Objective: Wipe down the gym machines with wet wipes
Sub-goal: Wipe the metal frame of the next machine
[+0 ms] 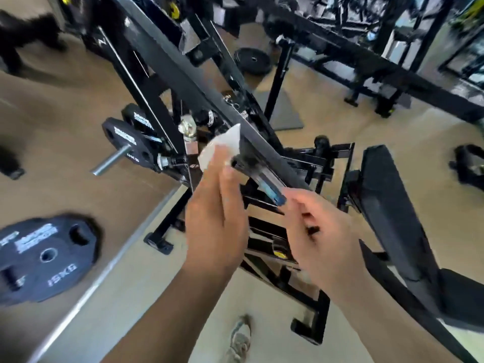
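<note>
Wet wipe (222,145) is white, pressed flat against the side of the black machine arm (167,61) near its lower end. Left hand (217,205) is pressing it there w/ fingers pretty straight on top. Right hand (317,231) is just beside, fingers curled round a small dark thing (311,229), too blurry to ID tbh. 15KG plate (44,258) on the floor at left, more plates (125,142) on the machine's peg. Black bench pad (387,200) off to the right.
</note>
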Demonstrator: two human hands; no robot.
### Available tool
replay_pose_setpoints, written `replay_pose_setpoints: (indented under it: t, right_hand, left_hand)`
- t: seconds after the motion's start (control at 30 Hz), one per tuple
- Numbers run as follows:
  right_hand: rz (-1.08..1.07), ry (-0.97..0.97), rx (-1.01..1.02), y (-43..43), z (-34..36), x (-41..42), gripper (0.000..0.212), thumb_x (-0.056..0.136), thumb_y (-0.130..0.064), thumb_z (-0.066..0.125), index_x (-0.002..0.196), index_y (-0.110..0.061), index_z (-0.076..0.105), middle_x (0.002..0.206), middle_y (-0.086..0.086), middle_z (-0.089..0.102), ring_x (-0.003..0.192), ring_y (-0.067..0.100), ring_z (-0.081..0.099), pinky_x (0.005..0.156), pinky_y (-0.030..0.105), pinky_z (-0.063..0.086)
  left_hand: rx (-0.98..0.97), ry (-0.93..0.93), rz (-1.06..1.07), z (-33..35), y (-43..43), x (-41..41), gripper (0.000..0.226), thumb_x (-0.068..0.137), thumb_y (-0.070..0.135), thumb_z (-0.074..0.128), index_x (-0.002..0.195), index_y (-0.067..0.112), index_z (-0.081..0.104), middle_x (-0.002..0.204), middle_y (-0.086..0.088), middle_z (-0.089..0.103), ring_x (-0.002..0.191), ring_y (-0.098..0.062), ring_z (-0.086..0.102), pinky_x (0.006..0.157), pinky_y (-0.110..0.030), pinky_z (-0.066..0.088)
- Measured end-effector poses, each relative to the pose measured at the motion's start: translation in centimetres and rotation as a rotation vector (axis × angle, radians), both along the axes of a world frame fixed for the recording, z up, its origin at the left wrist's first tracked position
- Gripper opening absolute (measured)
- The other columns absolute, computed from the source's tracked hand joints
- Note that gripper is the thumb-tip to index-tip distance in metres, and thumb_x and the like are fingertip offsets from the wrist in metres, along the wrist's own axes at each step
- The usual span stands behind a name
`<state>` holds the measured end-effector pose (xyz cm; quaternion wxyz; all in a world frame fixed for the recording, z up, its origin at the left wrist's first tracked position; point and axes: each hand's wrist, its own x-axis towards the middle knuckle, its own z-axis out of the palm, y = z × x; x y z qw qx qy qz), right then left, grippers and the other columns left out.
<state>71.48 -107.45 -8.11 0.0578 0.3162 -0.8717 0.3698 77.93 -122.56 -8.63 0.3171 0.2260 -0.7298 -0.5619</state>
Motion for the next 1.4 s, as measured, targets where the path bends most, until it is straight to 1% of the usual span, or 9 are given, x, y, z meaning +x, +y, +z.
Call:
replay_pose_setpoints:
  t: [0.13,0.27,0.5,0.7,0.8,0.9,1.07,1.17,1.4]
  right_hand:
    - [-0.108,0.250,0.038,0.9,1.7,-3.3,0.024,0.102,-0.009,0.056,0.119,-0.010,0.073,0.100,-0.003,0.074,0.088,0.006,0.065,0.077,0.018,0.054]
    - [-0.233,0.087,0.243,2.1,0.9,-5.5,0.025,0.106,-0.029,0.048,0.121,-0.018,0.066,0.094,-0.006,0.071,0.084,0.015,0.065,0.072,0.035,0.057]
    - [-0.227,-0.448,0.277,1.7,0.5,-6.3,0.038,0.109,-0.036,0.035,0.082,-0.018,0.057,0.068,-0.002,0.060,0.066,0.017,0.062,0.066,0.046,0.058]
    - [-0.263,-0.620,0.221,-1.4,2.0,-8.2,0.031,0.106,-0.032,0.041,0.131,-0.032,0.059,0.108,-0.012,0.064,0.101,0.010,0.059,0.080,0.035,0.047]
    - [-0.341,-0.736,0.216,-2.9,1.6,-8.5,0.027,0.108,-0.037,0.033,0.115,-0.031,0.058,0.096,-0.012,0.063,0.088,0.006,0.055,0.068,0.032,0.037]
    - [-0.371,-0.702,0.305,-3.4,1.5,-8.6,0.036,0.108,-0.045,0.027,0.098,-0.030,0.057,0.084,-0.008,0.064,0.081,0.003,0.055,0.065,0.033,0.037]
    - [-0.421,-0.672,0.324,-3.8,1.4,-8.7,0.040,0.106,-0.051,0.029,0.093,-0.032,0.062,0.084,-0.012,0.066,0.080,0.006,0.060,0.067,0.034,0.044]
    - [-0.455,-0.676,0.303,-3.8,1.3,-8.5,0.047,0.104,-0.054,0.031,0.084,-0.026,0.062,0.077,-0.008,0.067,0.078,0.012,0.062,0.073,0.038,0.051]
    - [-0.467,-0.683,0.322,-3.8,1.6,-8.4,0.051,0.105,-0.052,0.031,0.071,-0.023,0.055,0.068,-0.003,0.064,0.070,0.018,0.061,0.064,0.035,0.044]
  left_hand:
    - [-0.756,-0.228,-0.383,-1.1,2.5,-4.2,0.052,0.111,0.035,0.027,0.154,0.012,0.044,0.161,-0.007,0.041,0.157,-0.023,0.019,0.127,-0.048,0.019]
    - [-1.010,-0.352,-0.596,-1.1,0.4,-5.9,0.057,0.111,0.045,0.017,0.155,0.021,0.044,0.162,0.001,0.040,0.156,-0.018,0.022,0.129,-0.048,0.010]
    - [-0.905,-0.588,-0.329,-0.2,-2.1,-8.0,0.056,0.110,0.042,0.018,0.156,0.018,0.040,0.165,0.000,0.035,0.158,-0.018,0.013,0.129,-0.045,0.008]
    - [-0.876,-0.472,-0.695,1.4,-0.2,-5.2,0.058,0.111,0.048,0.016,0.156,0.022,0.041,0.162,0.005,0.038,0.155,-0.010,0.023,0.128,-0.042,0.017]
    - [-0.885,-0.382,-0.540,2.3,-3.6,-7.5,0.037,0.109,0.034,0.042,0.132,0.019,0.067,0.130,0.002,0.070,0.121,-0.016,0.063,0.104,-0.042,0.050]
    - [-0.995,-0.393,-0.472,2.9,-4.4,-9.5,0.029,0.105,0.028,0.049,0.113,0.015,0.074,0.101,0.001,0.072,0.092,-0.022,0.062,0.084,-0.042,0.052]
    - [-1.161,-0.461,-0.746,2.5,-5.4,-10.1,0.043,0.109,0.039,0.030,0.135,0.019,0.058,0.130,-0.001,0.061,0.134,-0.026,0.048,0.123,-0.049,0.025]
    - [-1.226,-0.621,-0.864,3.3,-8.4,-12.3,0.062,0.107,0.053,0.011,0.153,0.021,0.039,0.148,-0.001,0.050,0.145,-0.024,0.035,0.128,-0.046,0.012]
    - [-1.197,-0.850,-0.621,3.4,-13.4,-14.3,0.072,0.105,0.052,0.000,0.161,0.014,0.024,0.167,-0.011,0.027,0.157,-0.028,0.013,0.129,-0.048,0.004]
